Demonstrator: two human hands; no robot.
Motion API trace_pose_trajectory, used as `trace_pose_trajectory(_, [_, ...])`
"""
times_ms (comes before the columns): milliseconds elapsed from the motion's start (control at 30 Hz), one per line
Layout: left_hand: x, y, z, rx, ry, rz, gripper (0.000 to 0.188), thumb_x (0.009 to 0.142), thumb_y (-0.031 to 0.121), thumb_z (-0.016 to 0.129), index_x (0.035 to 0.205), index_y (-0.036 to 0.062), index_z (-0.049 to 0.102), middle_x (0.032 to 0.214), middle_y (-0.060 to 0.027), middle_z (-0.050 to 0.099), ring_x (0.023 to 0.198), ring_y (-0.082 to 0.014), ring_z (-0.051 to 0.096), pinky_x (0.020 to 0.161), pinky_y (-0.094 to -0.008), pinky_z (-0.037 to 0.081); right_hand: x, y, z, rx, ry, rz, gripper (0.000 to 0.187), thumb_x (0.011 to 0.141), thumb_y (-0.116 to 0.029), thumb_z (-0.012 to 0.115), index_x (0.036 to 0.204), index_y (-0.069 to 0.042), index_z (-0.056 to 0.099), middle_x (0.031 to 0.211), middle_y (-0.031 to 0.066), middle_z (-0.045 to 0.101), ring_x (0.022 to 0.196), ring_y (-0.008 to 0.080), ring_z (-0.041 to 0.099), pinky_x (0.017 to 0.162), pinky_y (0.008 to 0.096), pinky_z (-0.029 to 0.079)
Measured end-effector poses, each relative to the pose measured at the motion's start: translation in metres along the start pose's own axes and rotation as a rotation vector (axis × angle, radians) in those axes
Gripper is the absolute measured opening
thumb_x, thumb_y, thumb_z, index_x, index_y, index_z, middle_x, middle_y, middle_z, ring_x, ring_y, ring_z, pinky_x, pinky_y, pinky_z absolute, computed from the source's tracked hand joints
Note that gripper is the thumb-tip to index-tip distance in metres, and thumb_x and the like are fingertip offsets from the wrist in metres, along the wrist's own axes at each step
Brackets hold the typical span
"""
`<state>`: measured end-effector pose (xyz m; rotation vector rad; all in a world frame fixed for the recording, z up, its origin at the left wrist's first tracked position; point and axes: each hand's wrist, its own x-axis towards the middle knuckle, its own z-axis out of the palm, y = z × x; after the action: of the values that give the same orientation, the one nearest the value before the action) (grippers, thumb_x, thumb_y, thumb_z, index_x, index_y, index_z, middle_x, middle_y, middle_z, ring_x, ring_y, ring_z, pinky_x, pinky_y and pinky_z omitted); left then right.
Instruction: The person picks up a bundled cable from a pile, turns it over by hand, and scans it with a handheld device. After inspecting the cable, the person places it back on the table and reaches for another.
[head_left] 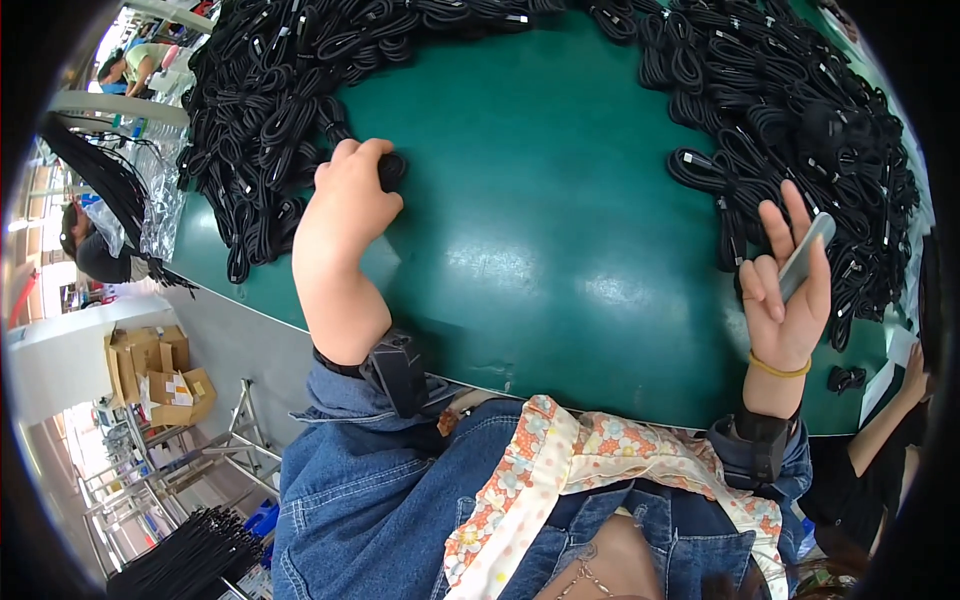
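My left hand (345, 205) reaches over the inner edge of the left cable pile. Its fingers curl round a coiled black cable (393, 172), mostly hidden behind the hand. On the right, my palm-up right hand (785, 300) holds a flat, light grey strip-like tool (806, 256), which slants up between the fingers. Just beyond it lies the right pile of coiled black cables (770, 130), several with pale connector ends. A similar heap of coiled cables (265, 120) stretches along the left and far side of the green table (500, 220).
A small black coil (846, 379) lies near the right table edge, by another person's arm (885, 420). Cardboard boxes (165, 375) and a metal frame (240, 440) stand on the floor at left. Long black cables (100, 175) hang beside clear plastic. Other people are at far left.
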<state>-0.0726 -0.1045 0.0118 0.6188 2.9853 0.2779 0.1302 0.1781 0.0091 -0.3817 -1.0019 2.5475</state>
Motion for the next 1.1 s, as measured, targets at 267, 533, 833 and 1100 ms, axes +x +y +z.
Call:
trace_pose_trajectory(267, [-0.007,0.073,0.014,-0.209,-0.202,0.638,0.039,0.057,-0.002,0.059,0.095,0.0024,0.053,0.093,-0.0119,0.049,0.083,-0.0274,0.051,0.072,-0.033,0.043,-0.001,0.013,-0.017,-0.199,-0.175,0.139,0.03,0.082,-0.012,0.042,0.109,0.002,0.044,0.092,0.0145,0.056,0.039,0.0019,0.03,0.047,0.0188,0.035])
trace_pose_trajectory(533, [-0.026,0.104,0.022,-1.769,-0.381,0.529,0.043,0.061,-0.01,0.061,0.1,0.0003,0.046,0.096,-0.0087,0.052,0.09,-0.0149,0.053,0.076,-0.0253,0.045,-0.008,0.017,0.002,-0.515,-0.077,0.115,0.044,0.076,-0.015,0.05,0.114,0.004,0.039,0.091,0.0146,0.055,0.04,0.0015,0.032,0.047,0.0193,0.037])
trace_pose_trajectory(833, [-0.029,0.108,0.039,-2.001,-0.551,0.367,0.047,0.065,-0.011,0.059,0.107,-0.0007,0.039,0.104,-0.0124,0.049,0.097,-0.0173,0.05,0.083,-0.0276,0.042,-0.017,0.011,-0.008,-0.443,-0.188,0.074,0.051,0.063,0.001,0.061,0.111,0.005,0.045,0.111,0.0131,0.047,0.088,0.011,0.051,0.064,0.0171,0.042])
trace_pose_trajectory(1100, [-0.029,0.11,0.04,-1.968,-0.562,0.411,0.045,0.066,-0.008,0.057,0.106,0.0028,0.039,0.107,-0.0129,0.045,0.106,-0.0298,0.046,0.093,-0.0426,0.035,-0.017,0.013,-0.011,-0.355,-0.248,0.032,0.05,0.064,0.004,0.059,0.111,0.007,0.042,0.111,0.0137,0.047,0.099,0.0166,0.049,0.075,0.0209,0.043])
